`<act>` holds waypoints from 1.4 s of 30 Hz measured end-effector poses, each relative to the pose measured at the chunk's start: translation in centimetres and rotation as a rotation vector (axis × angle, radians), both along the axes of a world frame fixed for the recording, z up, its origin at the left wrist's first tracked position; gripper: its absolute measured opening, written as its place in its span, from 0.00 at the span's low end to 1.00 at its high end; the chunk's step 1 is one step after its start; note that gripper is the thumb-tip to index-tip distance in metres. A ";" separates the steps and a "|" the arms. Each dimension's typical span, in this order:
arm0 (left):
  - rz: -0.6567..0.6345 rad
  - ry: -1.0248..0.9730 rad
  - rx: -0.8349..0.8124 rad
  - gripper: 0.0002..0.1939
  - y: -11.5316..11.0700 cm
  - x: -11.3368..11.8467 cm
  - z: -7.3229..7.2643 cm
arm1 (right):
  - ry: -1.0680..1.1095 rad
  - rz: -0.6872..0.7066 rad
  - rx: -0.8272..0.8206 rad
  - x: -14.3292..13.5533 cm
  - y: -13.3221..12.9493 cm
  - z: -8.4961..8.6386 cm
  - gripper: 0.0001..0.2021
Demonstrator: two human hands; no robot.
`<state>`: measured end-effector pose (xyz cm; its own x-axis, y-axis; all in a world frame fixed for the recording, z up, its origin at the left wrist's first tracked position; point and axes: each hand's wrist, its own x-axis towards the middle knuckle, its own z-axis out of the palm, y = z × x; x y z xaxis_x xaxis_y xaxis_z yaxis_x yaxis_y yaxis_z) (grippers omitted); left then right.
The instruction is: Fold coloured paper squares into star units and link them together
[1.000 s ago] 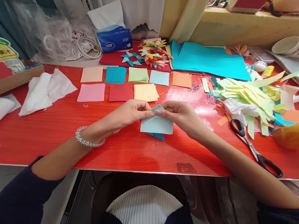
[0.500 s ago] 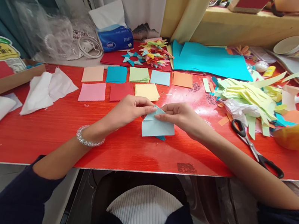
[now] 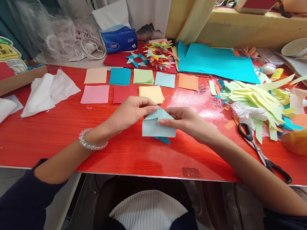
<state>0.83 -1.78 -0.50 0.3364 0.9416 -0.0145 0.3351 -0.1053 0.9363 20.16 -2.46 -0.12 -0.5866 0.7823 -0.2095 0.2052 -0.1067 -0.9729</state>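
A light blue sheet of paper (image 3: 159, 130), its top corners folded in toward a point, is held just over the table between both hands. My left hand (image 3: 135, 113) pinches its upper left edge between thumb and fingers. On the right side, my right hand (image 3: 185, 122) grips the paper with the thumb on top and the fingers behind. Under the sheet a darker blue folded paper piece (image 3: 164, 140) partly shows. Just beyond the hands lie a pale yellow stack of paper squares (image 3: 151, 93) and a red stack (image 3: 121, 93).
More coloured paper squares (image 3: 140, 77) stand in rows on the red table (image 3: 123, 157). Black-handled scissors (image 3: 262, 155) and a heap of yellow-green paper strips (image 3: 256, 104) lie right. Folded paper stars (image 3: 159, 55) and a tissue pack (image 3: 118, 39) are at the back; crumpled tissue (image 3: 47, 94) is left.
The light blue paper has shifted slightly left with both hands, and its pointed top shows more. More of the darker blue piece beneath is visible.
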 end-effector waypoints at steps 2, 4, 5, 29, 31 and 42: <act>-0.008 0.031 0.049 0.11 -0.1 0.0 0.1 | 0.017 -0.039 -0.021 -0.1 0.0 0.2 0.13; -0.011 0.057 0.103 0.11 -0.2 0.0 0.2 | 0.035 -0.081 -0.055 -0.1 0.0 0.2 0.13; -0.013 0.065 0.123 0.11 -0.3 0.0 0.1 | 0.039 -0.097 -0.068 -0.1 0.0 0.1 0.13; -0.254 0.076 -0.167 0.15 0.3 -0.4 0.1 | -0.189 -0.031 0.268 0.7 0.4 -1.0 0.17; -0.265 0.087 -0.161 0.15 0.3 -0.5 0.1 | -0.155 -0.010 0.195 0.8 0.7 -1.1 0.16; -0.288 0.117 -0.155 0.12 0.4 -0.8 0.2 | -0.156 0.010 0.087 1.0 0.9 -1.1 0.15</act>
